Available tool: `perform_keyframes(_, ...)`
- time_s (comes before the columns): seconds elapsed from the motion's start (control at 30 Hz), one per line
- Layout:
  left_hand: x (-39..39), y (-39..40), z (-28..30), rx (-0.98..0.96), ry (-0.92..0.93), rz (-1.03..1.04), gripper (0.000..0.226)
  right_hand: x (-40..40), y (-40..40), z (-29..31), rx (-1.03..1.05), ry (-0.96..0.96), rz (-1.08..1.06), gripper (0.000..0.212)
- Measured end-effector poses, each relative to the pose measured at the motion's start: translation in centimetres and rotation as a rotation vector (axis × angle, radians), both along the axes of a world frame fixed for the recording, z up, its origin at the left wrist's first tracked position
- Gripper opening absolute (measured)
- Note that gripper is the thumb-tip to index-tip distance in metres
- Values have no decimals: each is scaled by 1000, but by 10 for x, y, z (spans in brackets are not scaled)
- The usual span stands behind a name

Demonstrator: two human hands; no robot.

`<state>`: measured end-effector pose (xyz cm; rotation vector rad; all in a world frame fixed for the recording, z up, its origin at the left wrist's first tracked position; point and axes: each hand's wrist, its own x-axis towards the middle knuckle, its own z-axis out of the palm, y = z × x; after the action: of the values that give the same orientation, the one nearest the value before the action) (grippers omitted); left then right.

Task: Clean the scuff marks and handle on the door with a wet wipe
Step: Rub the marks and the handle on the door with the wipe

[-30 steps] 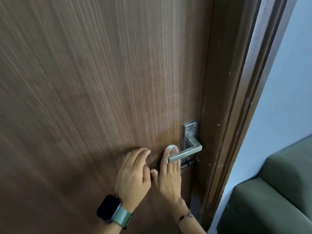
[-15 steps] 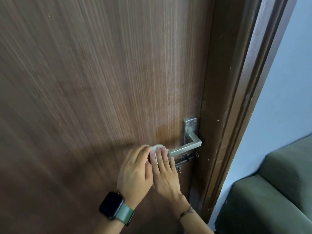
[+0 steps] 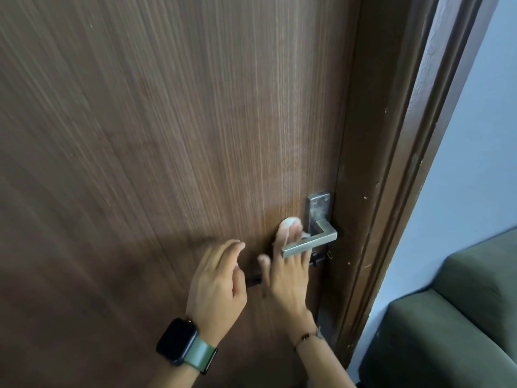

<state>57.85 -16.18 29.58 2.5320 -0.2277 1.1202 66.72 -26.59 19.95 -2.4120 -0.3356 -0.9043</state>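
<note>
Brown wood door is pressed by the right hand, whose flat fingers hold the white wipe behind the steel handle. Its lever lies nearly horizontal, pointing left. The left hand is kept open, empty.

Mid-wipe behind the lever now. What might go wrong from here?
The right hand has its fingers slid behind the handle, pressing the wet wipe against the door; pushing the lever down might pinch them. The wipe is bunched small, so it may slip out. The left hand rests open, not steadying the door.
</note>
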Motion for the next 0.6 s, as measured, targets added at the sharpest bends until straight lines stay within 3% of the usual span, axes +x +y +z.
perform_keyframes(0.1, 0, 0, 2, -29, 34, -6, 36, -6, 11, 4, 167, 93, 4, 66)
perform_keyframes(0.23, -5, 2, -1, -32, 59, 3, 38, -62, 36, -41, -168, 190, 230, 66)
perform_keyframes(0.4, -7, 9, 1, -12, 89, 5, 37, -9, 5, 0, 36, 179, -116, 63)
perform_keyframes(0.5, -6, 9, 0, -24, 97, 16, 38, -25, 21, -4, 149, 147, -48, 64)
perform_keyframes(0.6, -5, 4, 1, -9, 109, 19, 38, -60, 44, -31, -6, 189, 70, 63)
